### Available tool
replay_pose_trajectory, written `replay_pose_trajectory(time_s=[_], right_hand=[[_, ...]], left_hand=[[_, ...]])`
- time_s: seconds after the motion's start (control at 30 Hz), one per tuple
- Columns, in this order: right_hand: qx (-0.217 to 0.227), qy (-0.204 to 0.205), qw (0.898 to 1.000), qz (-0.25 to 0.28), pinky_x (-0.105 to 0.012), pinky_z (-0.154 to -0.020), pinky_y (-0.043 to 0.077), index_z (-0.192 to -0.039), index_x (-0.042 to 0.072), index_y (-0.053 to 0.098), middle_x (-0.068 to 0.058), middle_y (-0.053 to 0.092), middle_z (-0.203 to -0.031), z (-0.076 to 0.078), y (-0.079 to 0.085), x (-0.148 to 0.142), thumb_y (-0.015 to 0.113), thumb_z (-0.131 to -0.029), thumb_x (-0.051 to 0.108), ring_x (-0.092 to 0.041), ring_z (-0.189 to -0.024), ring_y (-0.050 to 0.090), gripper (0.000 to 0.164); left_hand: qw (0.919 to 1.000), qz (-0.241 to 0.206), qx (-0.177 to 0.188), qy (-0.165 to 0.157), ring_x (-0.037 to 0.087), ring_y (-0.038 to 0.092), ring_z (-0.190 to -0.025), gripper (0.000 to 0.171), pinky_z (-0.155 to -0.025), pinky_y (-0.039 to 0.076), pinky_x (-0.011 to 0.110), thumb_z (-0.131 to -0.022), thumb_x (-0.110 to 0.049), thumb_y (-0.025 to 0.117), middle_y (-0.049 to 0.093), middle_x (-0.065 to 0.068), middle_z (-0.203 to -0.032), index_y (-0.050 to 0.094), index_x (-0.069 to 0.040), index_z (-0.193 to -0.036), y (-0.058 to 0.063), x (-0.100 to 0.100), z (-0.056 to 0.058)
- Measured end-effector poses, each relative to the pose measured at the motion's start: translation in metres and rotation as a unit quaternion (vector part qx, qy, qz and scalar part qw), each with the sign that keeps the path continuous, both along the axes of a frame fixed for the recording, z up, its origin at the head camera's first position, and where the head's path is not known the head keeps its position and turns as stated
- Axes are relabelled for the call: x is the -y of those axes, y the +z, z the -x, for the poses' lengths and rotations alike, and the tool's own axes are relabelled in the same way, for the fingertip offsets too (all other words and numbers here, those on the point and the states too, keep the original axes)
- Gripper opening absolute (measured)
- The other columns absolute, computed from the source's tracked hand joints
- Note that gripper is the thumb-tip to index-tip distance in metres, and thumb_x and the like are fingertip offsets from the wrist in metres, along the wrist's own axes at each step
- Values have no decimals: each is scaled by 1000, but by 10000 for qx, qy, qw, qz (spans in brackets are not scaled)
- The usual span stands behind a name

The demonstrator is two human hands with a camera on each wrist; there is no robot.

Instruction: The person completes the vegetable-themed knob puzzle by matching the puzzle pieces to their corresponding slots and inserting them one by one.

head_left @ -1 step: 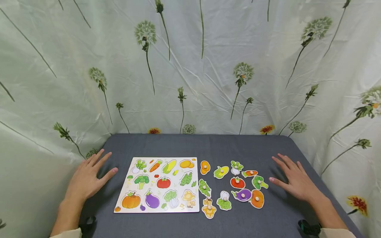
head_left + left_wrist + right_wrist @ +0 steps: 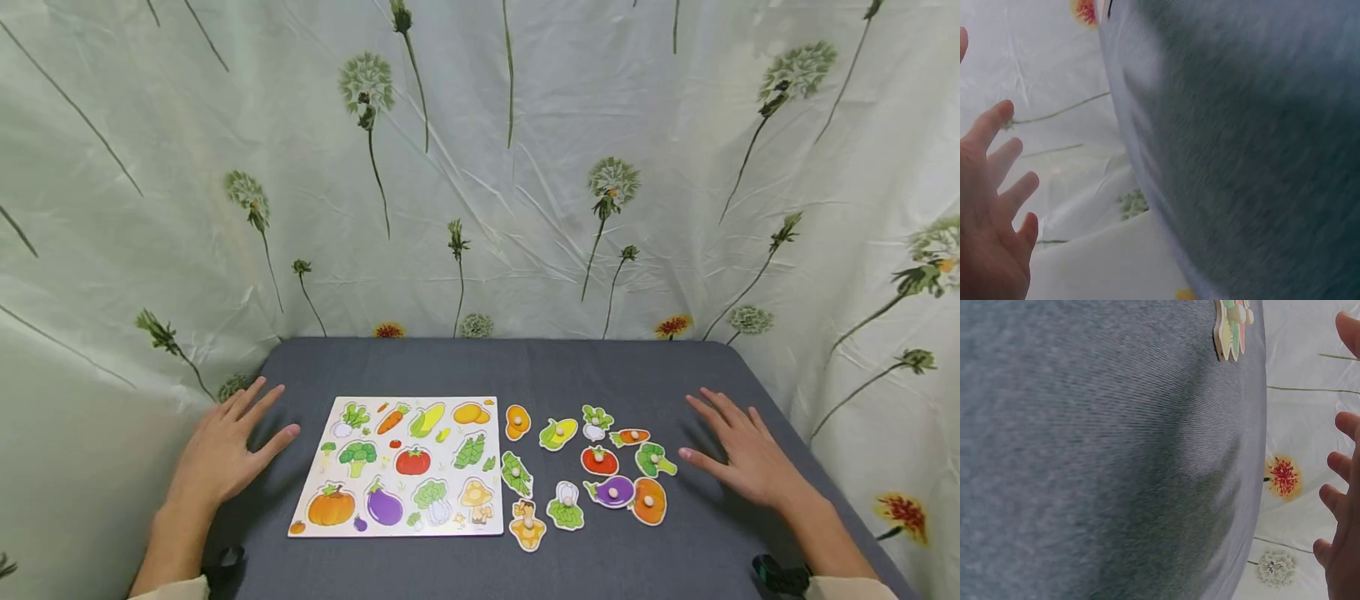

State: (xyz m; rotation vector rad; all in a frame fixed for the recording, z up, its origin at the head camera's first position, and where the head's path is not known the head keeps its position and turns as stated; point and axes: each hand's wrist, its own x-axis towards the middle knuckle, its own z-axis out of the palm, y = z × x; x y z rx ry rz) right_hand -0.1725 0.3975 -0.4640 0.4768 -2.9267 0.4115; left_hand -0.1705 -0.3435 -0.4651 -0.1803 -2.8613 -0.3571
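1. Left grip (image 2: 217, 454) is empty with its fingers spread, off to the left of the white board (image 2: 442, 462); right grip (image 2: 750, 462) is spread and empty too, near the broccoli piece (image 2: 655, 459); can't tell if either palm rests on the desk (image 2: 487, 367).
2. The loose pieces all lie on the desk right of the board, knobs (image 2: 612, 493) up; a careless inward sweep of the right grip could shove broccoli into the carrot piece (image 2: 630, 437).
3. Eggplant piece (image 2: 606, 492) and pumpkin piece (image 2: 651, 492) touch or overlap, can't tell which; yanking one could drag or tip the other.
4. Leafy green piece (image 2: 516, 474) sits right beside the board's edge; bump the board sideways and it probably gets pushed along.
5. Mushroom piece (image 2: 528, 527) and bok choy piece (image 2: 565, 507) lie upside down compared with their pictures on the board; easy to misalign imo if nobody turns them.
6. Knobs look small; a sloppy pinch could drop a piece; a dragging left sleeve (image 2: 171, 591) could nudge the board.
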Motion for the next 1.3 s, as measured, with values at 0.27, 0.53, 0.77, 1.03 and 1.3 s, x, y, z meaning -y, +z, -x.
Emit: replay_pose_trajectory(time_s=[0.27,0.53,0.77,1.03,1.3], right_hand=[[2,5,9999,121,-75,-117,8,-164,23,28,-23,29,-163,-4,0,-2,69,-95,48,-53,-146,29,85],[-125,18,9996,261,-75,-117,13,-163,20,31,-24,33,-160,-8,-2,-2,71,-94,44,-51,-141,37,83],[39,27,9990,441,-75,-113,21,-163,18,31,-23,33,-161,0,-3,11,69,-96,46,-51,-141,37,82],[241,2,9975,662,-74,-106,30,-163,18,29,-22,34,-162,9,-6,32,67,-97,48,-52,-143,37,82],[263,95,9943,1024,-74,-107,33,-160,12,34,-22,38,-159,14,-12,56,68,-98,43,-48,-142,39,77]], left_hand=[[9999,-143,47,-50,54,33,-142,83,-112,22,72,-96,-61,61,30,18,-167,29,-28,-164,-5,-1,-3],[9995,-179,246,54,57,35,-140,84,-107,25,75,-95,-63,62,29,16,-168,30,-29,-164,-8,2,-5],[9987,-199,452,-120,57,36,-141,80,-105,28,76,-96,-63,60,32,18,-167,34,-25,-163,-8,-3,-2],[9983,-280,497,-128,51,37,-142,79,-105,31,76,-95,-64,61,38,19,-162,43,-19,-158,-9,-12,3],[9962,-419,733,-223,51,39,-142,80,-101,35,79,-91,-65,66,42,19,-160,47,-20,-154,-10,-21,7]])
